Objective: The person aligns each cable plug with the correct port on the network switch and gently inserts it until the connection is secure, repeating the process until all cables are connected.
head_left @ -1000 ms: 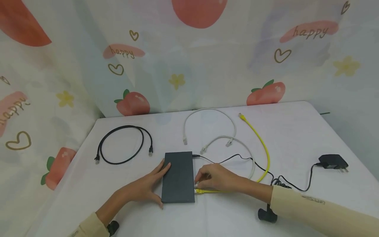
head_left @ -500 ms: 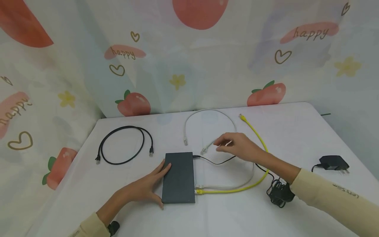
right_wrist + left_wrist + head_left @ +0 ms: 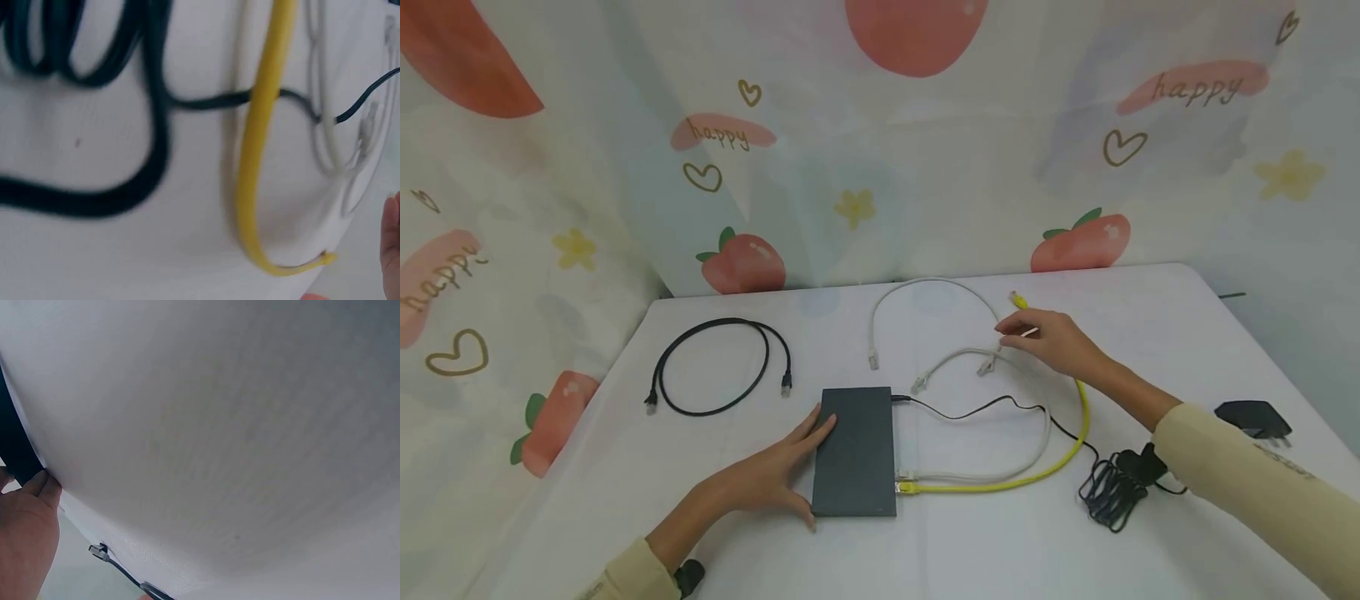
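A flat dark grey network box [image 3: 855, 454] lies on the white table. My left hand [image 3: 760, 483] rests against its left side, fingers straight on the edge and thumb at the near corner. On the box's right side sit the plugs of a yellow network cable [image 3: 992, 487] and a white network cable [image 3: 1047, 433], with a thin black power lead [image 3: 958, 416] farther back. My right hand [image 3: 1056, 340] hovers with loosely bent fingers, its tips overlapping a second white network cable [image 3: 936, 281] in the head view. Part of the yellow cable is hidden behind this hand.
A coiled black network cable [image 3: 722, 321] lies at the back left. Near the right sleeve are the bundled power lead [image 3: 1108, 496] and a black power adapter [image 3: 1253, 417]. A printed curtain [image 3: 925, 183] stands behind the table's back edge.
My right hand has left the white cable's plug at the box and moved up and right toward the yellow cable's far end. My left hand stays on the box.
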`<state>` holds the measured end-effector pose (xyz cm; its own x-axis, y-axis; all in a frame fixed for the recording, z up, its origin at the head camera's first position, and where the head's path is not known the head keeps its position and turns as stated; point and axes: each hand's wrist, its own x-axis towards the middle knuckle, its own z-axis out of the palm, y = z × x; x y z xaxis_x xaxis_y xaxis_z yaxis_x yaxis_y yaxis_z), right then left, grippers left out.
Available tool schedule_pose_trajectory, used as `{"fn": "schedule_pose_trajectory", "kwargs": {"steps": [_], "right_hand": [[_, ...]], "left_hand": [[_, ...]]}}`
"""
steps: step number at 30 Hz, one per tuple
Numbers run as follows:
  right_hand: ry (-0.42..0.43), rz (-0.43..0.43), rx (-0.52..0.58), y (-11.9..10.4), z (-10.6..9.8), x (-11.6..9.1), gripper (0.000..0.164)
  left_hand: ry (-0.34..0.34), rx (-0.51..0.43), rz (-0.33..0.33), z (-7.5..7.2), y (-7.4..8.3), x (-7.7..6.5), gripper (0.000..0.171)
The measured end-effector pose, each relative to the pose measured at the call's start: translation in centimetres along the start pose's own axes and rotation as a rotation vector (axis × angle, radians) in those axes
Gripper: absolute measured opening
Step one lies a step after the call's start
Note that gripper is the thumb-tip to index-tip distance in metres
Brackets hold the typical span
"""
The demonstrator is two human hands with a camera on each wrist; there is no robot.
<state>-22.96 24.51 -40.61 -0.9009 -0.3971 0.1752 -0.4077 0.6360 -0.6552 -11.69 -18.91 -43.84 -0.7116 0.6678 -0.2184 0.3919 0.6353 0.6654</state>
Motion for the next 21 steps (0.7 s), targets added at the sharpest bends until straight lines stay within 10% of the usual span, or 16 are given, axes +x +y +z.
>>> {"fn": "schedule_pose_trajectory", "kwargs": {"steps": [21], "right_hand": [[-0.101, -0.113, -0.111, 3.1, 1.9, 1.5, 0.018]], "left_hand": [[0.009, 0.001, -0.004, 0.2, -0.1, 0.1, 0.126]]}}
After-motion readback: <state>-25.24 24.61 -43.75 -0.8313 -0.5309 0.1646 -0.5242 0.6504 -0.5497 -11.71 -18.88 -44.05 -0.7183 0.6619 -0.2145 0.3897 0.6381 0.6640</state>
